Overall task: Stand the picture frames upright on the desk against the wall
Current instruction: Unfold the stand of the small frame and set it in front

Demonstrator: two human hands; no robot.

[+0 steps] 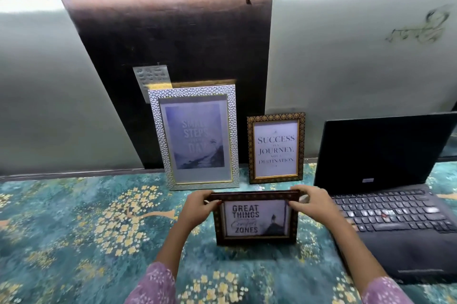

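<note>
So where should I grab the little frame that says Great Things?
Take the small frame by its two top corners, one hand from each side, as the left hand and right hand do now. It stands upright and is wide, so the top corners steady it.

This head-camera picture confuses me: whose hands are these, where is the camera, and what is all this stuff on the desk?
There is no machine here: a person wears one wide-angle camera on the head, looking forward and down, so the edges bend. The left hand and right hand grip the top corners of a small dark frame reading "Great Things", standing on the floral desk cover. Behind it, a tall silver frame and a dark patterned frame reading "Success is a Journey" already lean against the wall. An open black laptop sits at the right.
</note>
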